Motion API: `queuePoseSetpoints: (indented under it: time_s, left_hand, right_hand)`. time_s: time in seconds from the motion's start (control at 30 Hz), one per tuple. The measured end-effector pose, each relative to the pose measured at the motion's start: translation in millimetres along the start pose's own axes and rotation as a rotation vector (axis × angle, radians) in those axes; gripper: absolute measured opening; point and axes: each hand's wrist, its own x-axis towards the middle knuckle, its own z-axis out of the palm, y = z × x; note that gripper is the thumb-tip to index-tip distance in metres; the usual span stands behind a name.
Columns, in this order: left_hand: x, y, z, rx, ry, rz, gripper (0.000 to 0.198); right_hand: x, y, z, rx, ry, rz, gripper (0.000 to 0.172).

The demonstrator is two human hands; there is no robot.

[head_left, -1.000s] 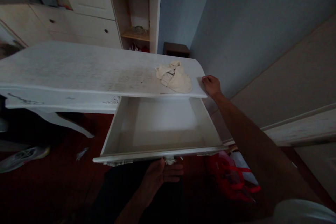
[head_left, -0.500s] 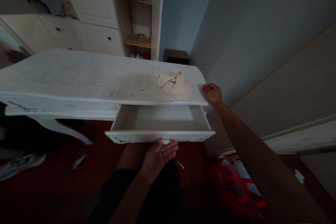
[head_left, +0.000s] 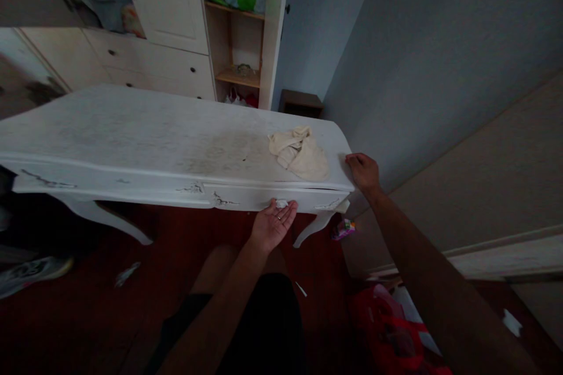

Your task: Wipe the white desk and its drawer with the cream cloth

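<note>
A worn white table (head_left: 132,135) stands in front of me. Its drawer (head_left: 246,199) is closed flush with the front. My left hand (head_left: 272,225) is palm up under the drawer's small white knob (head_left: 281,204), fingers stretched out and touching it. My right hand (head_left: 363,170) rests on the table's right end, fingers curled over the edge. A crumpled cream cloth (head_left: 299,152) lies on the tabletop just left of that hand.
A white wardrobe with open wooden shelves (head_left: 237,41) stands behind the table. A grey wall (head_left: 417,58) is on the right. A red bag (head_left: 387,316) lies on the dark red floor at lower right, a shoe (head_left: 30,272) at far left.
The drawer went from wide open to fully closed, pushed in by my left hand. My right hand stayed on the table's end.
</note>
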Motion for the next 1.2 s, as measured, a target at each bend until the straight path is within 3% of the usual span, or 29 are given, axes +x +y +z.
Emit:
queuePoseSetpoints:
  time_s: [0.53,0.77,1.0,1.2]
  left_hand:
    - [24.5,13.3,5.1,0.049,-0.039,0.006,0.014]
    - [23.2,5.1,0.4,-0.043,-0.056,0.014,0.013]
    - [-2.0,-0.1,-24.6,0.024,-0.025,0.000,0.032]
    - [-26.2,24.2,-18.1,0.179,-0.049,0.003,0.027]
  right_hand:
    - [-3.0,-3.2,-0.2,-0.042,-0.005,-0.030,0.030]
    - [-1.6,1.9,0.7,-0.051,-0.011,-0.047,0.033]
    - [-1.4,4.3,2.3,-0.051,-0.003,-0.059,0.035]
    - [-2.7,2.3,2.5,-0.054,-0.010,-0.045,0.031]
